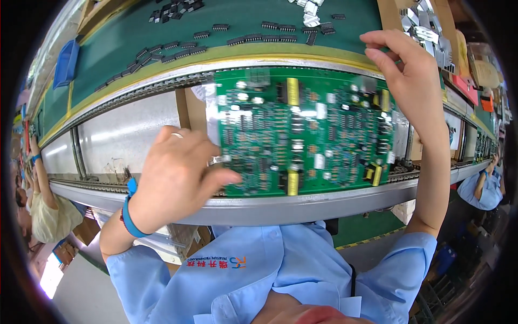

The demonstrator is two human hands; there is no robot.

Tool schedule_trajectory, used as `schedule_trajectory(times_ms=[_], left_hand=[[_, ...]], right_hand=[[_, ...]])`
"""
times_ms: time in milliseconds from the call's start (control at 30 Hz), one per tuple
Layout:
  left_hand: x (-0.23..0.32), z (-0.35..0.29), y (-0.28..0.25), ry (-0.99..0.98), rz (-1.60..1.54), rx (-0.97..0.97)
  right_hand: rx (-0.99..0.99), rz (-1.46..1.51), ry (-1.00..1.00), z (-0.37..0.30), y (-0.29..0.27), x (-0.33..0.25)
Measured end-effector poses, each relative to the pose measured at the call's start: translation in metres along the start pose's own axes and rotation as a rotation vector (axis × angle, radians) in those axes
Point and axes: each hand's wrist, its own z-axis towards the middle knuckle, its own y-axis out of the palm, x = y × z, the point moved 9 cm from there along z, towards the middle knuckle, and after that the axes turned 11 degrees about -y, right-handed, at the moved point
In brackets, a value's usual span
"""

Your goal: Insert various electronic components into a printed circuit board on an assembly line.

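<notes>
A green circuit board (307,135) packed with small parts lies across the rails of the line in front of me. Black chips, white connectors and yellow-wrapped transformers stand on it, a little smeared by motion. My left hand (178,167) is at its near left corner, thumb over the edge and the other fingers curled by the left side; it appears to grip the board, though blur softens the contact. Over the far right corner hovers my right hand (407,70). Its thumb and index finger are apart, with nothing visible between them, close to the green mat (350,43).
Rows of black chips (261,38) lie on the mat beyond the rail. White parts (311,13) are heaped at the back, and silvery parts fill a cardboard box (388,16). A blue bin (66,63) stands far left. Co-workers (480,189) are at both sides.
</notes>
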Motion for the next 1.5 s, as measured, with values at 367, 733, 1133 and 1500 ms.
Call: schedule_trajectory(times_ms=[367,733,1133,1500], left_hand=[[0.058,0.047,0.03,0.307,-0.012,-0.108],[0.033,0.037,0.022,0.311,-0.01,-0.174],[0.011,0.025,0.013,0.262,0.0,-0.126],[0.01,0.024,0.016,0.268,-0.002,-0.135]], right_hand=[[-0.133,-0.023,-0.223,0.053,0.046,-0.03],[-0.559,-0.109,0.036,0.062,0.047,-0.045],[-0.336,0.047,0.114,0.057,0.035,-0.048],[-0.333,0.07,0.137,0.057,0.034,-0.048]])
